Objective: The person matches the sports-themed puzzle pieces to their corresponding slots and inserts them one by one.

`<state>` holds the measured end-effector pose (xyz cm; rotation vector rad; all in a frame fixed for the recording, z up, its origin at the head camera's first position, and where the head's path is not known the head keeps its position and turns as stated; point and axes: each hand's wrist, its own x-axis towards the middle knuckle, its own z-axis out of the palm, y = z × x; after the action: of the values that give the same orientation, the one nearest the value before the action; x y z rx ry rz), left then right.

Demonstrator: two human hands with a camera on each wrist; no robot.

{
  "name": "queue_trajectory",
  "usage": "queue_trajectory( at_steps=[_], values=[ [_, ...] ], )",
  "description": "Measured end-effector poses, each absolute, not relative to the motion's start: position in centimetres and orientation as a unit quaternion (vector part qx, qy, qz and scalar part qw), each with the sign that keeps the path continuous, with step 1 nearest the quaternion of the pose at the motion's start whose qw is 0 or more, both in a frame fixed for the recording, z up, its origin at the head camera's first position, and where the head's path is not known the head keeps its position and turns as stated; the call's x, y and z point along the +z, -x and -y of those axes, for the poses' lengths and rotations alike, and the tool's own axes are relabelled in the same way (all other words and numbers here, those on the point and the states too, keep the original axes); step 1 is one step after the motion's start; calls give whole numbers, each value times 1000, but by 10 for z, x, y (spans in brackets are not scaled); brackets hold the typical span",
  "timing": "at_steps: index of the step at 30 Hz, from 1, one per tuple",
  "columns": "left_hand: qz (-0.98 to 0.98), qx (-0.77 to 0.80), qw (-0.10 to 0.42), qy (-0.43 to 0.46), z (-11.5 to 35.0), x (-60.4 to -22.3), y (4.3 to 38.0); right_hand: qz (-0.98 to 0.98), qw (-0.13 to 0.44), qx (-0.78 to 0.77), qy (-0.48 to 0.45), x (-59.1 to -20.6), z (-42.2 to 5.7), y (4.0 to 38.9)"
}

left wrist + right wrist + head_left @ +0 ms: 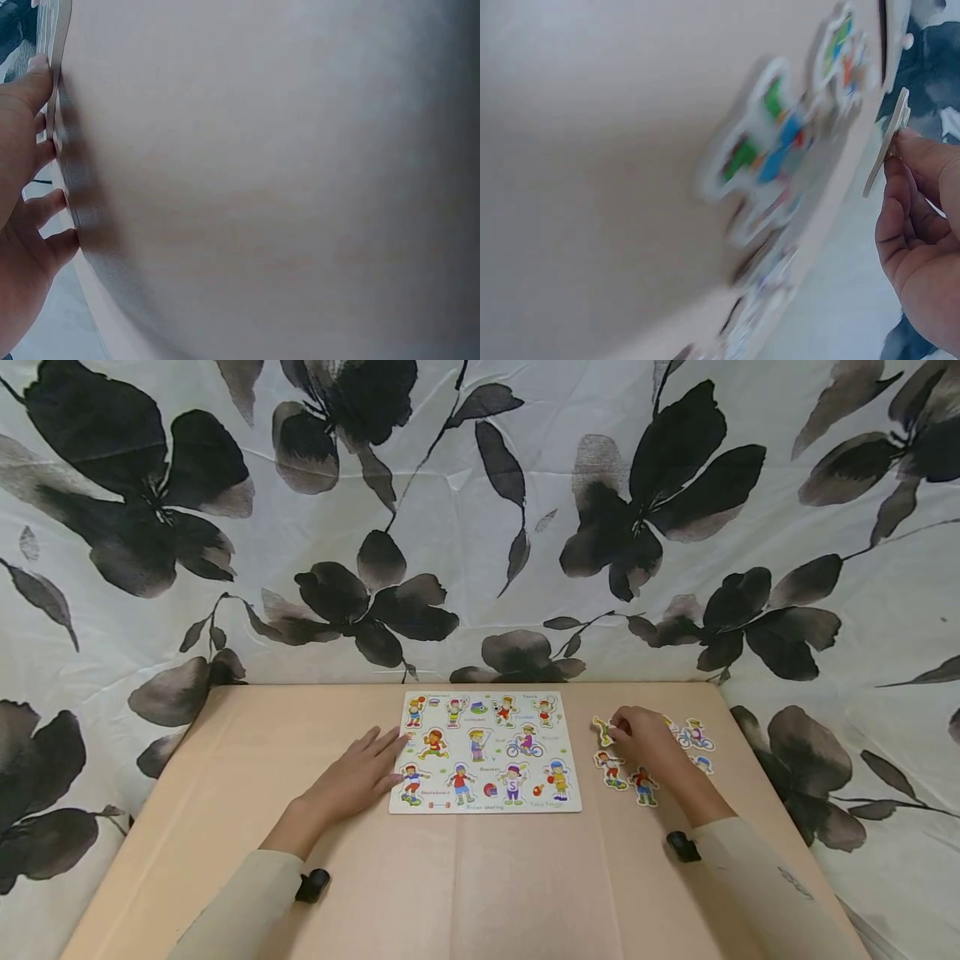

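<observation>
Sports puzzle board lies mid-counter, far side, its L edge touched by L hand, fingers spread, nothing gripped. Thin figure pc is pinched btwn thumb & fingertips of R hand, to R of board; which figure can't be told for sure, as it's seen edge-on in R-wrist view. Cyclist pc is seen to far R of that hand; two loose pcs lie on its near side. Pinch is best made light & by the rim, so print can be read & pc levelled. R hand is best raised clear, lest neighbours be nudged. Board could slide, so light L-hand pressure is advised.
</observation>
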<state>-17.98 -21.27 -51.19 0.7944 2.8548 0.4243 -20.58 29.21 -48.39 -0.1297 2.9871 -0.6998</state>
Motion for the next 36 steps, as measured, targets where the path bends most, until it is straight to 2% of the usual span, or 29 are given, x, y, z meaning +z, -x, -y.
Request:
queue_trajectory(
  at_steps=[6, 17, 36],
  values=[
    [-950, 144, 71, -268, 213, -511, 179, -972, 48, -225, 51, -478, -264, 214],
    [-949, 143, 68, -272, 214, -513, 180, -966, 27, -225, 128, -476, -204, 221],
    [-950, 141, 67, -270, 213, -512, 180, -951, 33, -200, 234, -487, -108, 232]
  ],
)
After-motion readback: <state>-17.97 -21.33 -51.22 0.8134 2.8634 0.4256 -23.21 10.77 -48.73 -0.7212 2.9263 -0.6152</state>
